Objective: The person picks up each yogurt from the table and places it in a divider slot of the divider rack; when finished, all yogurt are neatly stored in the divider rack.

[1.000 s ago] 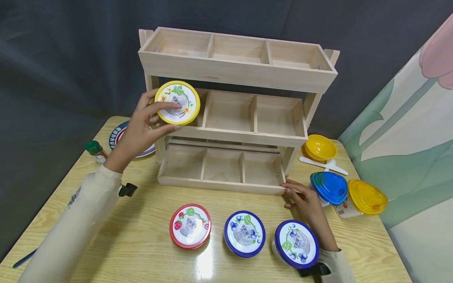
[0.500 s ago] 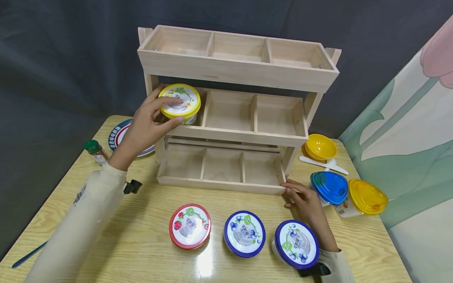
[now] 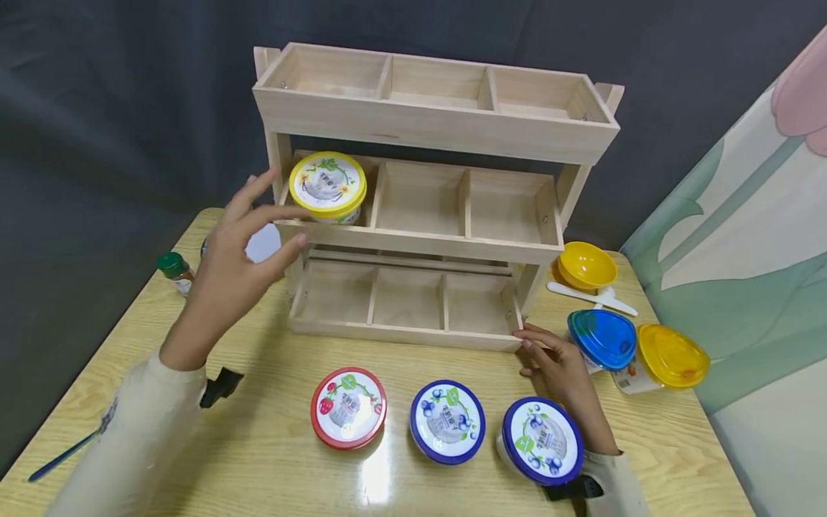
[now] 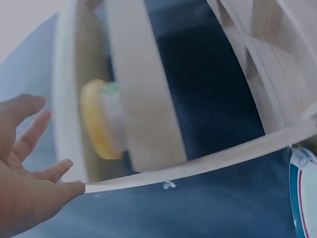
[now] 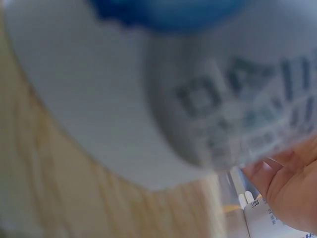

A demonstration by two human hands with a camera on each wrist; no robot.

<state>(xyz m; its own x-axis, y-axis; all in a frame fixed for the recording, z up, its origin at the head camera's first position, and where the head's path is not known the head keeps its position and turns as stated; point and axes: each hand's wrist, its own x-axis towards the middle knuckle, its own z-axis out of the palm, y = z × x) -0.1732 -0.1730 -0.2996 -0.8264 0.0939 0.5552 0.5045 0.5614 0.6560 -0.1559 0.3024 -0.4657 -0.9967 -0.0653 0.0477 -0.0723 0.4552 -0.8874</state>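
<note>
A tub with a yellow-rimmed lid [image 3: 328, 183] sits in the left compartment of the wooden rack's [image 3: 420, 244] middle tier. My left hand [image 3: 235, 258] is just left of it, fingers spread and holding nothing; the left wrist view shows the tub [image 4: 99, 121] apart from the fingertips. My right hand [image 3: 561, 366] rests its fingers on the right front corner of the bottom tier. In front of the rack stand a red-lidded tub [image 3: 349, 408] and two blue-lidded tubs, one in the middle [image 3: 447, 422] and one [image 3: 543, 440] beside my right wrist.
Right of the rack are a yellow bowl [image 3: 586, 265], a white plastic knife [image 3: 591, 298], a blue-lidded container [image 3: 602, 339] and a yellow-lidded one [image 3: 668, 357]. At left are a green-capped jar [image 3: 174, 267], a partly hidden plate [image 3: 263, 244] and a dark blue stick [image 3: 61, 457].
The yellow-lidded tub went from tilted in my left hand to sitting in the middle tier's left compartment. My left hand let go and drew back left and down. The right hand stayed put.
</note>
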